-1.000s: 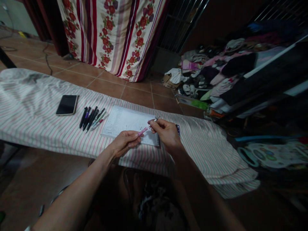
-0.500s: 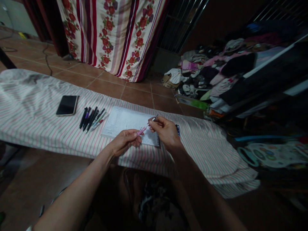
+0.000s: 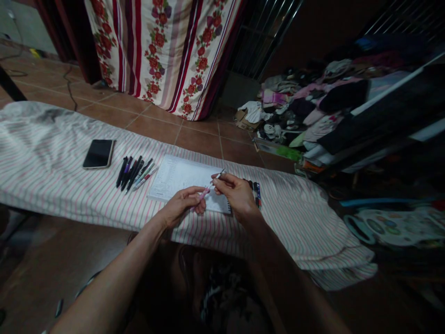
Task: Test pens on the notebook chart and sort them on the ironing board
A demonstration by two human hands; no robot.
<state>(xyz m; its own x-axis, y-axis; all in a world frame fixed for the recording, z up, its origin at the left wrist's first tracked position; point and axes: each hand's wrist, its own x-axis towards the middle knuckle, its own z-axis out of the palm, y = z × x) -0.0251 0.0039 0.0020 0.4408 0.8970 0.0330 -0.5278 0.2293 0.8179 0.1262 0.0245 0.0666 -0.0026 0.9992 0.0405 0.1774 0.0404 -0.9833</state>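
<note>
Above the spiral notebook [image 3: 189, 172], my two hands are close together. My left hand [image 3: 184, 202] is closed round a pink pen barrel [image 3: 204, 192], which points up and to the right. Between thumb and fingertips, my right hand [image 3: 236, 192] pinches a slim white pen part [image 3: 218, 176] with a dark tip. The two pieces nearly line up; I cannot tell whether they touch. Faint writing or print covers the notebook page, and my hands hide its lower right part. Several pens [image 3: 132, 172] lie in a loose bunch left of the notebook.
A dark-screened phone [image 3: 98, 153] lies left of the pens on the striped cloth [image 3: 292, 204]. More pens [image 3: 258, 192] sit just beyond my right wrist. Behind are a tiled floor [image 3: 156, 127], a floral curtain [image 3: 167, 55] and a heap of clothes [image 3: 299, 102].
My right hand has shifted slightly left and down, bringing the white part closer to my left hand. The pink barrel is tilted more steeply, with less of it showing.
</note>
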